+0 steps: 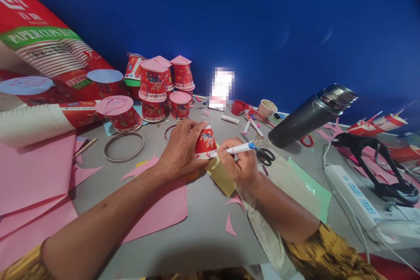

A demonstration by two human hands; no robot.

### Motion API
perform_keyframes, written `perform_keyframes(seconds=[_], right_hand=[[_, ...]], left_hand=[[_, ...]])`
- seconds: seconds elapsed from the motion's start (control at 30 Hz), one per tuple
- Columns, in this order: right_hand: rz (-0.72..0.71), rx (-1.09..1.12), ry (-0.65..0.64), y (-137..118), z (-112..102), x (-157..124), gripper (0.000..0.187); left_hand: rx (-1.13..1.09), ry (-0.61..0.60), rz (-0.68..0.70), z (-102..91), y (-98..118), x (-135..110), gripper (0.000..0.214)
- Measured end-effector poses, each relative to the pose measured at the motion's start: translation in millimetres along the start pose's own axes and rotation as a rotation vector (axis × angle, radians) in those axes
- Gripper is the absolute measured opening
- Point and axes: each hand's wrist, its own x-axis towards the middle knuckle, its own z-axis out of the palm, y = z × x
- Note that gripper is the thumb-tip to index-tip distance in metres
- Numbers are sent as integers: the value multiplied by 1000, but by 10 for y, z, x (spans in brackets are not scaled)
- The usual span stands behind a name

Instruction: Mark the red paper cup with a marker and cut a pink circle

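Red printed paper cup [206,141], tilted with its mouth downward, is held near the middle of the grey table [203,232], just above a yellow paper sheet [223,177]. In the head view, the left hand [180,148] is clamped around the cup's wall from the left. The right hand [241,166] is closed in a writing grip on a white marker pen with a blue band [234,149], its tip touching the cup near the rim. The wall looks thin and curved, so a hard squeeze could dent it. The tip could skid off and streak the yellow sheet or a left finger. Black-handled scissors [265,155] lie just beside the right knuckles, where a wide stroke could knock them.
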Motion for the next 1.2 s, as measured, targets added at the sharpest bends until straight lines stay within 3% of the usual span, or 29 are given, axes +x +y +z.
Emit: perform_keyframes(seconds=[0.27,1.2], right_hand=[[98,-20,31,18,-7,-9,19],[56,-38,4,30,6,-21,22]], left_hand=[[-1,13,27,7,-11,-7,74],[-18,16,38,-2,5,-6,75]])
